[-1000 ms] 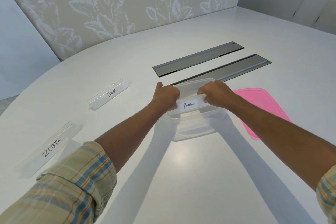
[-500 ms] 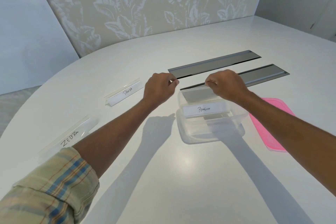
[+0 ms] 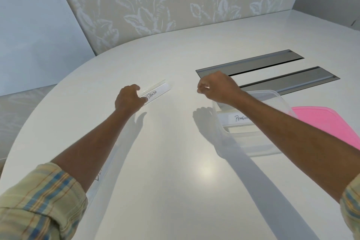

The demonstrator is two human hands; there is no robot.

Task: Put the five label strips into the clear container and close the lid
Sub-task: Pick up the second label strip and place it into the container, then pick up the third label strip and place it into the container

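The clear container (image 3: 272,148) stands open on the white table at the right, partly under my right forearm. A strip marked PENGUIN (image 3: 236,118) lies inside it. The pink lid (image 3: 329,122) lies flat just right of the container. A strip marked PANDA (image 3: 157,91) rests on the table at centre left. My left hand (image 3: 129,99) has thumb and fingers closed around its near end. My right hand (image 3: 218,87) hovers left of the container with its fingers curled and nothing in them. Another strip (image 3: 101,175) shows faintly beside my left forearm, mostly hidden.
Two long grey cable slots (image 3: 253,62) (image 3: 296,81) are set into the table behind the container. The rounded table edge (image 3: 64,87) curves along the left. A leaf-patterned wall panel (image 3: 175,0) rises at the back.
My left hand has moved left and taken hold of the PANDA strip's end. My right hand has drifted left, away from the container. The view has turned left.
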